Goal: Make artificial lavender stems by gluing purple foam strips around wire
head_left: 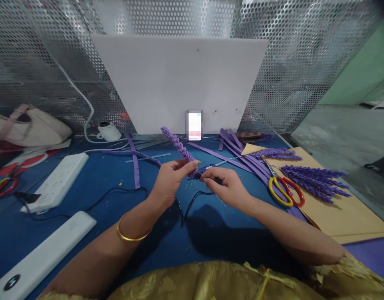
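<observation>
Between the thumb and fingers of my left hand (169, 179) is a purple lavender sprig (178, 143), apparently crafted from paper. It leans up and to the left, its lower end by my fingertips. My right hand (226, 183) is closed in a pinch just right of the sprig's base. Something thin and dark sits at its fingertips, too small and covered to name. Behind the hands, purple strips (235, 152) lie on the blue table, and a narrow purple strip (135, 166) lies to the left.
At right, scissors (287, 191) with yellow and red handles lie by finished lavender sprigs (317, 181) on tan paper (345, 216). Left are a power strip (58, 181), a long white device (44, 254) and a white cup (109, 131). A lit phone (194, 125) leans against a white board (182, 79).
</observation>
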